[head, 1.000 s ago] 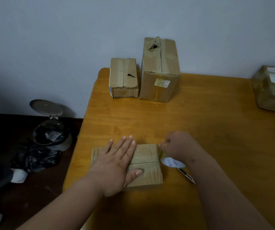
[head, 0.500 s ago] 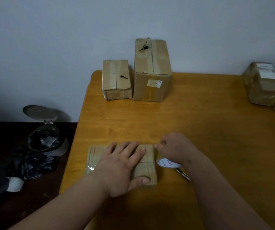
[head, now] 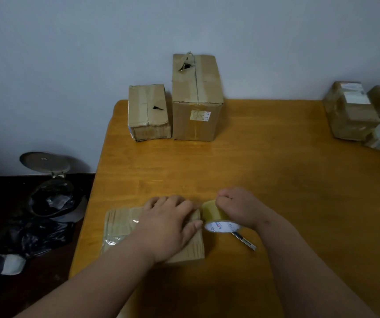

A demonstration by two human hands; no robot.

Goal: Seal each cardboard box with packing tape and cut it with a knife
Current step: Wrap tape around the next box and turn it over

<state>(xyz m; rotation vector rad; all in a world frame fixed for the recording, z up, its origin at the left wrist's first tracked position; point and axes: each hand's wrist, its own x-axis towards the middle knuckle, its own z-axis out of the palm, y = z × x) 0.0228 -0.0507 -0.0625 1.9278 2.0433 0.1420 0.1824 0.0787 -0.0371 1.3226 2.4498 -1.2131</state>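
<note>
A flat cardboard box lies near the table's front edge, with clear tape shining across its left part. My left hand presses down on its top, fingers bent over the far edge. Just right of the box, my right hand grips a roll of packing tape, whose white core faces me. A utility knife lies on the table under that roll, its handle pointing toward the front right.
A small box and a taller box stand at the back of the wooden table. Several taped parcels sit at the right edge. On the floor left are an open pedal bin and black bags.
My left hand slid right along the box top and its fingers curled over the far edge. My right hand lifted the tape roll slightly, so more of it shows.
</note>
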